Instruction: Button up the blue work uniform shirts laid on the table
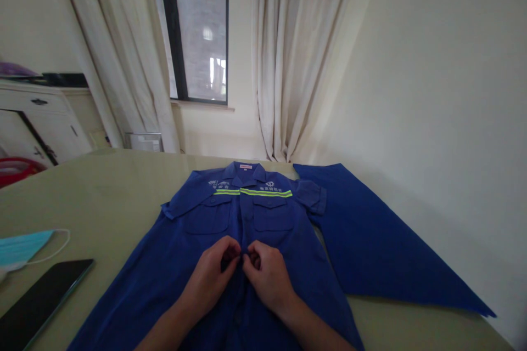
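A blue short-sleeved work shirt [272, 216] lies spread face up, its collar pointing away from me. It has two chest pockets, white print and a yellow-green reflective stripe. My left hand [216, 269] pinches the front placket just below the pockets, on the left side of the opening. Opposite it, my right hand [267, 271] pinches the other edge, with the fingertips of both hands almost touching. Any button between the fingers is hidden. Below my hands the front edges run down between my forearms.
Folded blue cloth [379, 247] lies right of the shirt on the pale table [119, 186]. At the left are a black phone-like slab [45, 296] and a light-blue face mask [27, 247]. Behind stand curtains [284, 55], a window and a white cabinet [45, 120]. A wall rises along the right.
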Available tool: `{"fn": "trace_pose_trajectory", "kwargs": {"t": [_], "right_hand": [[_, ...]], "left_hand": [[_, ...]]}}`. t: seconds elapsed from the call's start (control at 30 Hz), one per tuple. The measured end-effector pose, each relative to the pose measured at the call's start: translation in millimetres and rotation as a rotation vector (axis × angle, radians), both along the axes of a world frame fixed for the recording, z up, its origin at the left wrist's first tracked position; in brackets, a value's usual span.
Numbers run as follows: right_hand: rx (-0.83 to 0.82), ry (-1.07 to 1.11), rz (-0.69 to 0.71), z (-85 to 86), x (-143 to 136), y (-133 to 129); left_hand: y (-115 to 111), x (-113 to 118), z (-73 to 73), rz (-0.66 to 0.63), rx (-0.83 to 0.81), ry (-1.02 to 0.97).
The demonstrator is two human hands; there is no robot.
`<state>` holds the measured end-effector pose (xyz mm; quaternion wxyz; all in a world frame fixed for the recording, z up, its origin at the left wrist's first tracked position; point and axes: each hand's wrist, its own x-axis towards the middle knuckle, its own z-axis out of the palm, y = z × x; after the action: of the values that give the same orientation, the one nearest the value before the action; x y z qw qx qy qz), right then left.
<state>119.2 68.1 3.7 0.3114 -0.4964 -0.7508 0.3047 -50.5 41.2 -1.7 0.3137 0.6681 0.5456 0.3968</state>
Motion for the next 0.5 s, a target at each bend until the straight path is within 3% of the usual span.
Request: {"fn": "trace_pose_trajectory", "kwargs": {"t": [0.5], "right_hand": [[0.019, -0.094, -0.009, -0.4, 0.2, -2.6]], "left_hand": [[0.5, -1.1, 1.3, -0.037, 0.028, 0.080]]}}
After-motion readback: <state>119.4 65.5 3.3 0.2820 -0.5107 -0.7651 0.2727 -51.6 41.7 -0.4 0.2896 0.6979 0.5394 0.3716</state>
